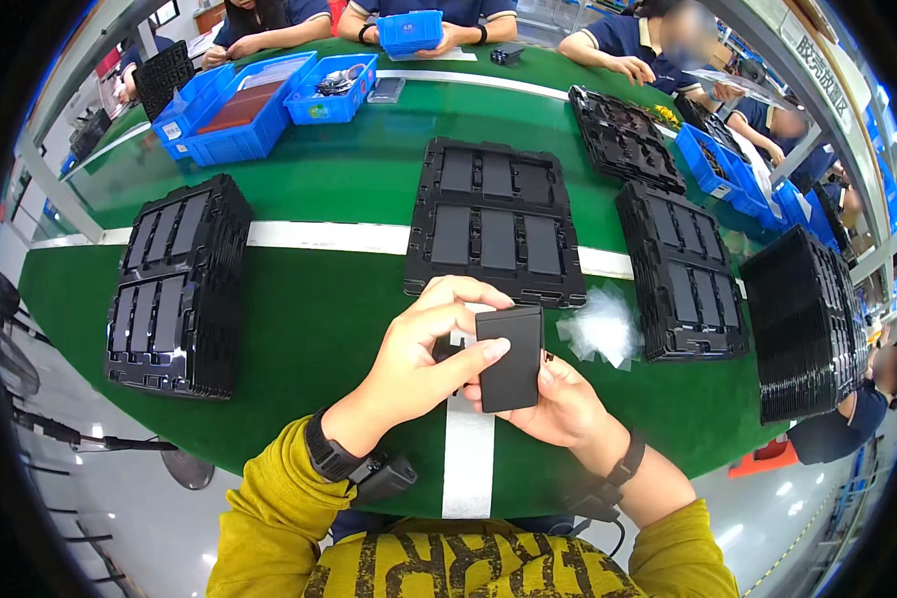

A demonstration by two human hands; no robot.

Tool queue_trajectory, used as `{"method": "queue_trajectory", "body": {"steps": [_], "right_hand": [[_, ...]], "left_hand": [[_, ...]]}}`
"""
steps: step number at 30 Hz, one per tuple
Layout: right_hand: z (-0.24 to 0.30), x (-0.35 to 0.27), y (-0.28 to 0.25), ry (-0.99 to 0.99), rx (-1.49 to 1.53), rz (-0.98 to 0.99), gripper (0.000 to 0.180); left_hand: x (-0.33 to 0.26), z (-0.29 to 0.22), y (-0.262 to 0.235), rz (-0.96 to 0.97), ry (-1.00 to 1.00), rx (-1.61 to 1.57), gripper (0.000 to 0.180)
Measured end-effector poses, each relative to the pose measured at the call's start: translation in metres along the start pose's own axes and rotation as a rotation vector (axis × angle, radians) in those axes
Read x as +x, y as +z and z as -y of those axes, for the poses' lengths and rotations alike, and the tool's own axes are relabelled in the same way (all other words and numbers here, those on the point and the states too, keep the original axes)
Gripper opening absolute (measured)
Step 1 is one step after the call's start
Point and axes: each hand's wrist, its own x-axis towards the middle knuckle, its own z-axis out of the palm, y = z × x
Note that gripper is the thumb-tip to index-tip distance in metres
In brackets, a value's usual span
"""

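Both of your hands are closed on one small black flat block. Your left hand pinches it from the left side, with your thumb pressed on its front and your fingers curled over its top corner. Your right hand holds it from below and behind, so the block rests in those fingers. The block stands almost upright, just above the green table, right over the white stripe that runs toward you.

Just to the right of the block lies a little pile of clear plastic bits on the table. Right behind your hands sits a black tray with dark flat pieces in its slots. To its right is another black tray, and past that a tall stack of black trays. On your left is a second stack of black trays.

Far across the table are blue bins. Other people sit there, and one of them holds a small blue box.
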Motion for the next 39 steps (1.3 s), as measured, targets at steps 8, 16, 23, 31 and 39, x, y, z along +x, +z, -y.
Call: {"method": "queue_trajectory", "body": {"steps": [8,16,23,31,39], "right_hand": [[-0.002,-0.001,-0.003,0.060,0.058,0.047,0.051],[-0.003,-0.002,-0.003,0.058,0.042,0.040,0.051],[0.006,-0.011,-0.017,-0.052,-0.001,-0.075,0.048],[0.036,-0.025,-0.020,-0.225,-1.448,-0.232,0.031],[0.034,-0.022,-0.021,-0.190,-1.911,-0.092,0.038]], "left_hand": [[0.004,-0.001,-0.009,0.236,0.033,-0.128,0.043],[0.006,-0.003,-0.008,0.230,0.043,-0.084,0.048],[-0.013,0.014,-0.028,0.202,-0.232,0.173,0.036],[-0.026,0.012,-0.030,0.448,-0.113,0.887,0.049],[-0.033,0.011,-0.028,0.427,-0.203,0.898,0.050]]}}
